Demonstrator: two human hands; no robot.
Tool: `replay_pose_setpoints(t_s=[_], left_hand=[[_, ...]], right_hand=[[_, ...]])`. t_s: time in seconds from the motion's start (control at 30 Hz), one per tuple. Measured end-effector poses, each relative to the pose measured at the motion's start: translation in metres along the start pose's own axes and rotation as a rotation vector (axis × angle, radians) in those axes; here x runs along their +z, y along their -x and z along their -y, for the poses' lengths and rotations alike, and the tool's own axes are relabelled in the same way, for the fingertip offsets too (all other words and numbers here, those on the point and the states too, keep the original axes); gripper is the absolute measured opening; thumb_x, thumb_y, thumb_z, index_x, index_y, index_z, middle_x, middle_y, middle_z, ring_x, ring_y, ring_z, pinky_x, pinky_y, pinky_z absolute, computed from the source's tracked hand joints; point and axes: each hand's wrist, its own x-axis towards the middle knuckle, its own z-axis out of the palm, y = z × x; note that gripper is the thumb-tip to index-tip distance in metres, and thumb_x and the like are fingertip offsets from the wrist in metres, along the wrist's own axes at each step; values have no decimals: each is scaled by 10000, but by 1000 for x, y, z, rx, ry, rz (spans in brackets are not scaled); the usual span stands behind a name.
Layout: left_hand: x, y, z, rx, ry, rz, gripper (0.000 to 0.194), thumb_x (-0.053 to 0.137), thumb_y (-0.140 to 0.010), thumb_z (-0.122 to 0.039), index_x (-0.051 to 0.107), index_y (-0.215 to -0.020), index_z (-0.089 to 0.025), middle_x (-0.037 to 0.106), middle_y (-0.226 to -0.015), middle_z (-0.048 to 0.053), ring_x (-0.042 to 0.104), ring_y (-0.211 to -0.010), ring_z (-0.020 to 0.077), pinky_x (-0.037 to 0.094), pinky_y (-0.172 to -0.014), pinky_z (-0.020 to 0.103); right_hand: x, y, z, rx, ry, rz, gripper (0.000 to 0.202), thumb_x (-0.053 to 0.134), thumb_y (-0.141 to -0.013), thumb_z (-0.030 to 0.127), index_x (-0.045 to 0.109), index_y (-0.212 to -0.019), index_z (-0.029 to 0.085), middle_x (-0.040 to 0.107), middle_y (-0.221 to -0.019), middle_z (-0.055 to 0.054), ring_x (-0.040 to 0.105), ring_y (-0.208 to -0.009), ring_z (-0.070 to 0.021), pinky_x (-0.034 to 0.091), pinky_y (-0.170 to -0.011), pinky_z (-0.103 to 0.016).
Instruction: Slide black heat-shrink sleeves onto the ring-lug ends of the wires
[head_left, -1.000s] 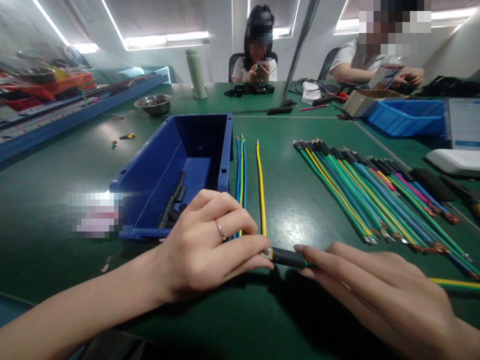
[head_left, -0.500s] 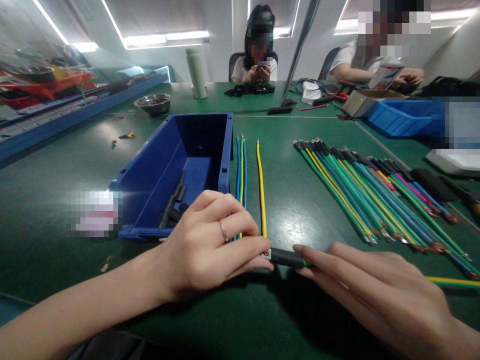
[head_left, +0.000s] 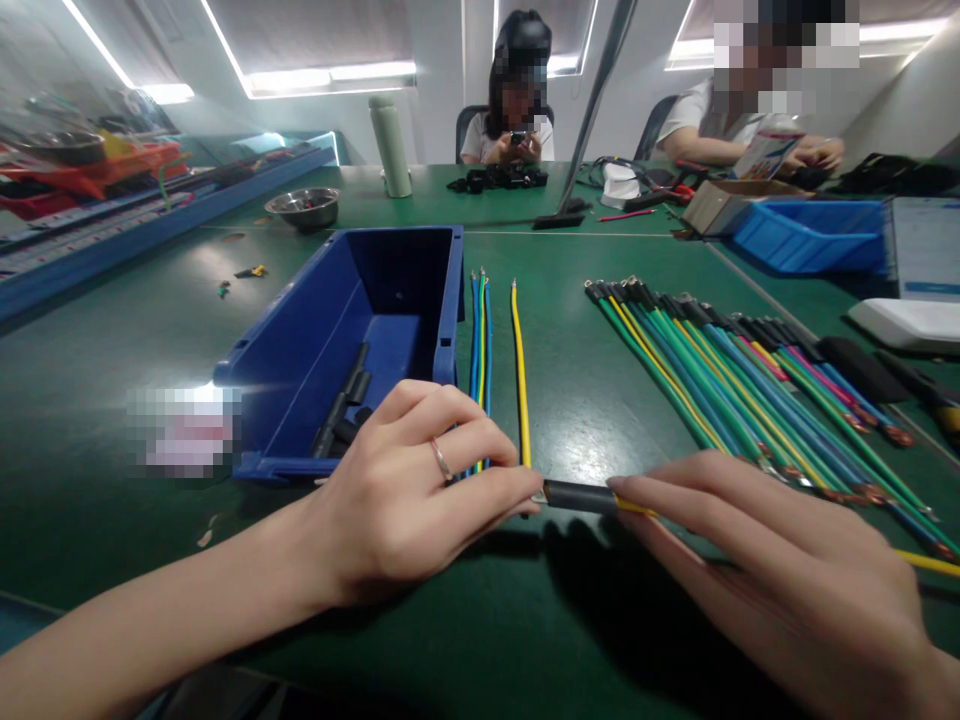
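My left hand (head_left: 420, 490), with a ring on one finger, pinches a small metal cable lug (head_left: 538, 496). Just right of it, a black heat-shrink sleeve (head_left: 581, 496) sits around the end of a green-and-yellow cable (head_left: 930, 563). The fingers of my right hand (head_left: 780, 550) are closed on this cable at the sleeve's right end; the hand hides much of the cable. Beyond my left hand lies a single yellow cable (head_left: 520, 380), beside a few thin blue and green-yellow cables (head_left: 481, 370). More black sleeve pieces (head_left: 345, 400) rest inside a dark blue bin (head_left: 259, 395).
Many cables with black-sleeved ends (head_left: 697, 370) lie in a row at right. Farther back are a metal bowl (head_left: 304, 207), a green bottle (head_left: 391, 148), a metal stand (head_left: 559, 220), a cardboard box (head_left: 727, 208) and a light blue bin (head_left: 814, 237). Two people sit across the table.
My right hand has shifted slightly up and to the right. The sleeved cable end has tilted and turned: its yellow side shows beside the sleeve where green did. My left hand barely moved.
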Motion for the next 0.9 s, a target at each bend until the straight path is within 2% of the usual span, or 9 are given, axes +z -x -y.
replay_pose_setpoints(t_s=[0.27, 0.47, 0.67, 0.9], left_hand=[[-3, -2, 0, 0, -12, -53, 231, 603, -1229, -203, 796, -1106, -232, 814, -928, -44, 641, -936, 179, 471, -925, 351], [-8, -4, -2, -30, 0, 75, 173, 660, -1219, -244, 812, -1145, -206, 845, -972, -21, 686, -989, 189, 481, -948, 352], [0, 1, 0, -16, 29, 31, 218, 595, -1247, -249, 787, -1150, -217, 834, -968, -27, 655, -981, 191, 444, -961, 369], [0, 2, -1, 6, 18, 15, 238, 586, -1250, -246, 788, -1131, -209, 824, -936, -24, 677, -959, 192, 445, -948, 373]], right_hand=[[0, -1, 1, 37, -113, -18, 126, 620, -1175, 151, 706, -1218, 232, 813, -951, 4, 785, -719, -101, 596, -658, -196], [0, -1, 1, 20, -53, -20, 126, 570, -1224, 211, 692, -1254, 229, 808, -940, -2, 763, -701, -86, 571, -633, -187], [2, -3, -1, 5, -15, 8, 169, 525, -1252, 228, 691, -1268, 259, 801, -913, 22, 760, -687, -65, 550, -628, -172], [1, -2, -1, 0, -22, 17, 184, 510, -1250, 205, 683, -1289, 254, 805, -920, 17, 753, -683, -66, 551, -643, -175]])
